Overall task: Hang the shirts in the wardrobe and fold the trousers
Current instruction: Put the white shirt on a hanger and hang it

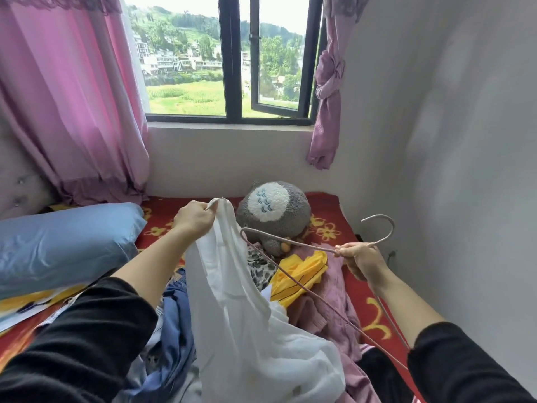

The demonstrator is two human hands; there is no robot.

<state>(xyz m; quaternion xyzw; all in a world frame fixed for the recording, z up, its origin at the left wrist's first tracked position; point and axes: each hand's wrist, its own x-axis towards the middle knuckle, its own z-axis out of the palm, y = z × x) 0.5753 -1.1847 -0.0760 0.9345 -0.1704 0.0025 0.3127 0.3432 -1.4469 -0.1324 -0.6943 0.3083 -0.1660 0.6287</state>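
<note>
A home bedroom. A bed with a red floral cover [325,205] carries a blue pillow [66,242], a grey plush toy [273,213] and a heap of loose clothes [313,289], set beneath a dark-framed window [232,117]. Pink curtains [72,97] flank the window, and a padded headboard [20,187] stands at left.

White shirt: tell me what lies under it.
Under the white shirt, held up by the left hand, blue clothing and pink clothing lie on the bed. Whatever lies directly beneath is covered.
</note>
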